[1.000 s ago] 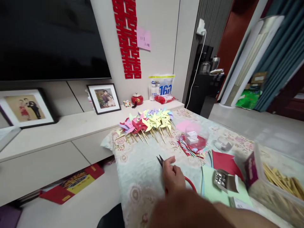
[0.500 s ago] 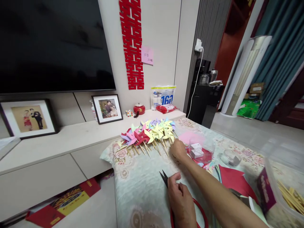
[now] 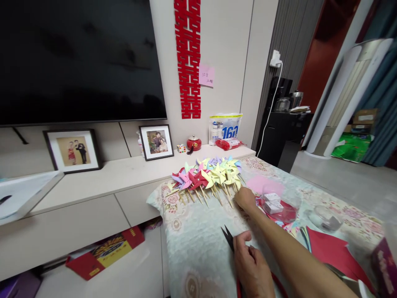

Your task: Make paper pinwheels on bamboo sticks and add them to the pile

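At the lower middle, my left hand (image 3: 252, 265) is closed around a pair of scissors (image 3: 228, 236). Their black blades point up and left, parted at the tips, and a red handle loop shows beside the hand. My right hand (image 3: 245, 199) is stretched forward at the right end of a pile of paper pinwheels (image 3: 214, 176). Its fingers are curled in and face away, so what they hold, if anything, is hidden. The pinwheels are yellow, red, pink, purple and pale blue on thin wooden sticks, lying on a floral tablecloth (image 3: 198, 236).
Right of my right arm are a clear container with small white boxes (image 3: 273, 203), a clear round dish (image 3: 325, 217) and stacked coloured paper (image 3: 331, 248). Behind the table runs a white cabinet (image 3: 124, 176) with framed photos (image 3: 156, 142) and a red pot (image 3: 194, 143).
The view has turned a little left, so everything sits further right in the picture. Both hands keep about the same places over the table, the left with the scissors.
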Available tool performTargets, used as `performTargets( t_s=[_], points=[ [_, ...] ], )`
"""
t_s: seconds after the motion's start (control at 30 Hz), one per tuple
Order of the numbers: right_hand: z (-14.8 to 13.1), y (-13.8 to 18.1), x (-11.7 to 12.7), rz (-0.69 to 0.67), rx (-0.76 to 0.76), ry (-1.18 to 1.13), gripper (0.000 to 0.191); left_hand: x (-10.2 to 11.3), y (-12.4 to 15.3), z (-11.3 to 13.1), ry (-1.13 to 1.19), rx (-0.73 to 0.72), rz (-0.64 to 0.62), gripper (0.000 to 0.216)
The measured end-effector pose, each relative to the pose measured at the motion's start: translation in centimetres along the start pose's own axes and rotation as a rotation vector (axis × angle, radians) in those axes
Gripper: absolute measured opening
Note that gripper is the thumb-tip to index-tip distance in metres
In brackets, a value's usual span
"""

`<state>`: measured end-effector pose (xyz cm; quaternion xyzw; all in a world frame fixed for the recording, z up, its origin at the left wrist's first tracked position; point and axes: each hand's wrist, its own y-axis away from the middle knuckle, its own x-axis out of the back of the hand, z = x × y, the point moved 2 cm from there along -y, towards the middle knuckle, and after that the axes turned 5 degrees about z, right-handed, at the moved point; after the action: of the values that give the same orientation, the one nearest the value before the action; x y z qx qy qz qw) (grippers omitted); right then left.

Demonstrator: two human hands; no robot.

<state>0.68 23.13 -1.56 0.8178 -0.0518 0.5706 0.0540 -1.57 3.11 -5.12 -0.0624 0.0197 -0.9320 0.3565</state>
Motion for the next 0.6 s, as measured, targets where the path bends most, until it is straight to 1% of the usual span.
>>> performTargets(
  t_s=[0.1,0.2,0.27,0.33,0.43,0.5,0.6],
  points=[
    [0.4,0.6,0.7,0.009,-0.001,-0.04,0.027,-0.1,0.0,0.0,0.011,-0.018,0.012,0.036],
    [0.6,1.7,1.5,0.041,0.019,-0.104,0.025,-0.1,-0.1,-0.2,0.009,-0.03,-0.022,0.038],
    [0.1,2.5,2.1,0.075,0.053,-0.158,0.027,-0.1,-0.1,-0.2,-0.003,-0.033,-0.029,0.039],
    [-1.0,3.1,2.6,0.073,0.106,-0.217,0.024,0.1,0.0,0.3,-0.033,-0.037,-0.01,0.041],
    [-3.6,4.0,2.7,-0.035,0.211,-0.295,0.016,0.2,0.3,1.4,-0.098,-0.046,-0.015,0.044],
    [-5.7,4.7,2.4,-0.129,0.275,-0.324,0.015,0.3,0.5,2.1,-0.149,-0.043,-0.068,0.046],
    [-8.3,5.7,1.4,-0.247,0.332,-0.329,0.018,0.4,0.7,2.4,-0.209,-0.024,-0.188,0.042]
  ],
)
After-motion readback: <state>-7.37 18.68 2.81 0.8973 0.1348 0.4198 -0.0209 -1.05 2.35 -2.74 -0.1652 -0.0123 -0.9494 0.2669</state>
